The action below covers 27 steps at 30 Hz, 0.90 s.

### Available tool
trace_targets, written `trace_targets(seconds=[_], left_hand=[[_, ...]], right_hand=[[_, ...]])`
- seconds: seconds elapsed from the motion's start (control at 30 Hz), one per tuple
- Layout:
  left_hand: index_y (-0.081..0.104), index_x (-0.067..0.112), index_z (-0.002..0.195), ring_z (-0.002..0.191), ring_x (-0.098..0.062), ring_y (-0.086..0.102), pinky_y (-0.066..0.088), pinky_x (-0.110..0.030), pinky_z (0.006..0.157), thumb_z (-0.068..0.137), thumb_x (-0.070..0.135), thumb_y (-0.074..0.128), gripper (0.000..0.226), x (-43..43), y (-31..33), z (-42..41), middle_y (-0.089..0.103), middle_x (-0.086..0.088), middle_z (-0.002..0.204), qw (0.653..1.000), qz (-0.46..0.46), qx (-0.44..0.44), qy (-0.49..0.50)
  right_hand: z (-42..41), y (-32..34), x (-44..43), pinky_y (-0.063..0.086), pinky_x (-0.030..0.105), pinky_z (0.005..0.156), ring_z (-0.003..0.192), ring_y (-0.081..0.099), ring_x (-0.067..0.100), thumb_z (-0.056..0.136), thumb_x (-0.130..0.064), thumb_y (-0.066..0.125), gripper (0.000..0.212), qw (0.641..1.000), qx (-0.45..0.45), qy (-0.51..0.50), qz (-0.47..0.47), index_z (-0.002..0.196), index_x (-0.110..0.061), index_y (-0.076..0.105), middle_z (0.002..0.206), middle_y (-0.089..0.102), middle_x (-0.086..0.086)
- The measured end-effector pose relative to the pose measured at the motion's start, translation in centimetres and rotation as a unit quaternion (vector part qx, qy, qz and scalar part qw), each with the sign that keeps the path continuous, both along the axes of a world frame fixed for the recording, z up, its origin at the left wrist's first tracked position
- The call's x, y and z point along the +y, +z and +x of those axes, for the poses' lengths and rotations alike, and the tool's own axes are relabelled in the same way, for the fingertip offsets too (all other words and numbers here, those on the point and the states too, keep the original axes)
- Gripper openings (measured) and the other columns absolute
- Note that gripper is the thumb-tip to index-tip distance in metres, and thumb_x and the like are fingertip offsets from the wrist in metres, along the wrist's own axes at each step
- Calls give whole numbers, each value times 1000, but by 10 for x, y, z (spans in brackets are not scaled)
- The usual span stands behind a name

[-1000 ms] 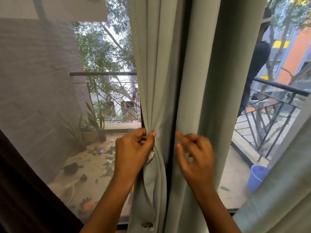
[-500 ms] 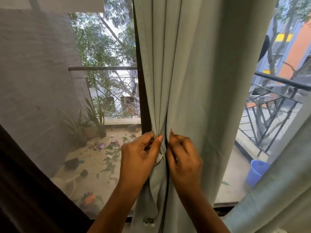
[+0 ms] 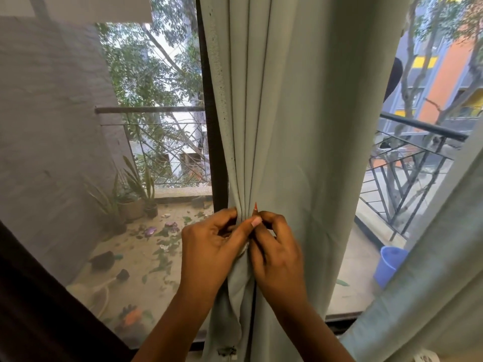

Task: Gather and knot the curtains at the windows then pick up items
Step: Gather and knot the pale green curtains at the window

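Observation:
A pale green curtain (image 3: 295, 121) hangs in front of the window, pleated along its left edge. My left hand (image 3: 211, 246) pinches the gathered left folds at about waist height. Pressed against it from the right, my right hand (image 3: 277, 254) grips the neighbouring fold, fingers curled into the cloth. Below the hands the gathered cloth hangs down in a loose bunch. A second pale green curtain (image 3: 433, 270) slants across the right edge.
A dark window frame post (image 3: 211, 142) stands just left of the curtain. Through the mesh lies a balcony with potted plants (image 3: 133, 199), scattered leaves and a metal railing (image 3: 418, 126). A blue bucket (image 3: 389, 265) sits outside at the right. Dark cloth (image 3: 34, 309) fills the bottom left.
My right hand moved left from an open reach and closed on the curtain fold beside my left hand. The curtain folds are drawn closer together. The view has shifted slightly right.

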<state>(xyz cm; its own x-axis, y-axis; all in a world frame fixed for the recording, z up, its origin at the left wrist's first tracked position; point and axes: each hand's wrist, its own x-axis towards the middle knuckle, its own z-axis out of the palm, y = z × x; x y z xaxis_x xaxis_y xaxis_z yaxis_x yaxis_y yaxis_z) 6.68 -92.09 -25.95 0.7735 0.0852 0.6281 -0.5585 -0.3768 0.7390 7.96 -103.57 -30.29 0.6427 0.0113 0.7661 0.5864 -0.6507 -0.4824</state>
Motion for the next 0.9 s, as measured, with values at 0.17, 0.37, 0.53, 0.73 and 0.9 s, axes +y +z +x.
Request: trace_targets(seconds=[0.17,0.37,0.53,0.73,0.9], left_hand=[[72,10,73,60,-12,65,55,-31,58,83,26,72,18,0,-4,15,68,2,62,997,-5,-33,72],[74,20,82,65,-2,68,53,-13,61,82,12,73,8,-17,-2,12,69,16,68,998,-17,-35,52],[71,24,86,68,1,68,52,-10,64,83,15,71,10,-23,-4,9,69,18,72,999,-20,-29,36],[73,22,85,68,3,68,52,-11,64,83,16,72,7,-25,-6,8,70,16,72,998,-22,-42,42],[72,25,88,70,3,67,50,-8,64,84,22,68,7,-24,-5,3,69,17,73,998,-26,-45,43]], right_hand=[[-11,-3,-33,36,34,94,114,47,21,87,-31,52,48,983,-108,-122,-79,134,-24,45,129,51,3],[9,9,-80,31,44,105,124,42,23,85,-37,54,65,950,-40,-245,188,143,-16,34,137,47,5],[9,2,-62,53,44,71,84,61,15,88,-17,59,26,971,-118,-152,143,114,-14,60,96,67,2],[6,0,-31,54,38,66,81,63,15,88,-20,57,23,988,-120,-77,53,110,-16,63,93,69,3],[4,1,-23,54,28,67,79,62,12,88,-20,57,27,992,-106,-38,53,114,-16,64,90,68,3]])
